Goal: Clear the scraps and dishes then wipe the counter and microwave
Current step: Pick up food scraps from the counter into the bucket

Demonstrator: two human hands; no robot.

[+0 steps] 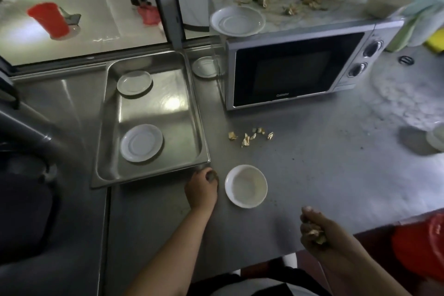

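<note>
Right hand (314, 230) fisted on scraps at table's near edge; left hand (203, 187), curled at tray (153, 115) corner, touches bowl (246, 186), nearer.

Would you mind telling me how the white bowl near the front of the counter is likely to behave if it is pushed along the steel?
The white bowl looks glazed and rigid, so it would probably slide easily on the smooth steel counter. Standing upright and wide, it seems unlikely to tip. It may chip if knocked against the steel tray.
</note>
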